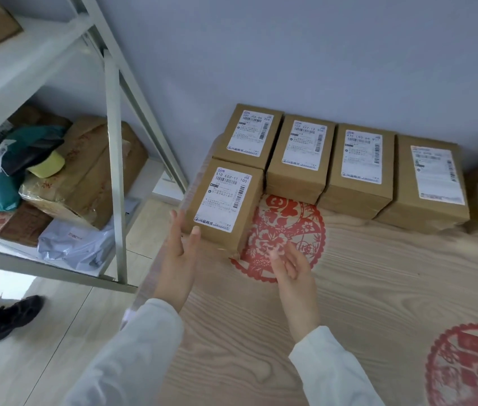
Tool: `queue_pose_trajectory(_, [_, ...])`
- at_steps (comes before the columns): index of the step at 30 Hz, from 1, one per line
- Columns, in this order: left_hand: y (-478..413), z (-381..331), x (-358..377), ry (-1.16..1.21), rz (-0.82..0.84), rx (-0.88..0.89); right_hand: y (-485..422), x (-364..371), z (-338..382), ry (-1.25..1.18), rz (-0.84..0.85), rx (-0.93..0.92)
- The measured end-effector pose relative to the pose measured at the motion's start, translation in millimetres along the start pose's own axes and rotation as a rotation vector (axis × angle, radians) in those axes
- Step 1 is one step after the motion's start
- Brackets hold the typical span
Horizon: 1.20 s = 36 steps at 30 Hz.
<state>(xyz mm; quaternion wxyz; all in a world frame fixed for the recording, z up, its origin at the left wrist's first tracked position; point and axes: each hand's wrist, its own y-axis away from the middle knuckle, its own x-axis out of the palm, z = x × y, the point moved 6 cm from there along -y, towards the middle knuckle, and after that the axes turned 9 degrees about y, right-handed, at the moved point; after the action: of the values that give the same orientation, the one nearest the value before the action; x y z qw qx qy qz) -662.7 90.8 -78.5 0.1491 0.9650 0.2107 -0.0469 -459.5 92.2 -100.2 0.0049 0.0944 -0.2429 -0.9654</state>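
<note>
Reaching toward labelled box (223,200) on worktop (378,288): left grip (177,259) released, fingers straight, box just ahead of fingertips, contact unclear. Right grip (293,271) released, loosely curled, blurred; box ahead-left of it.

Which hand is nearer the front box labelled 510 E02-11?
Left. The left hand is at the front box, by its near-left edge; the right hand is apart, off its near-right corner, over the red paper-cut.
</note>
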Motion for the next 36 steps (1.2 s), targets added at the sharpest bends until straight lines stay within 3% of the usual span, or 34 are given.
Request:
queue_pose_trajectory(10, [104.5,-21.1,149.6,0.012,0.241,0.041,45.7,-142.2,-6.2,-0.089,-0.101,-0.087])
queue_pose_trajectory(20, [225.4,-22.0,354.0,-0.025,0.516,-0.014,91.6,-374.6,-47.4,-0.081,-0.336,-0.100])
queue_pose_trajectory(36, [255.4,-40.5,493.3,0.031,0.626,-0.125,66.4,-514.3,-77.8,-0.197,-0.535,-0.027])
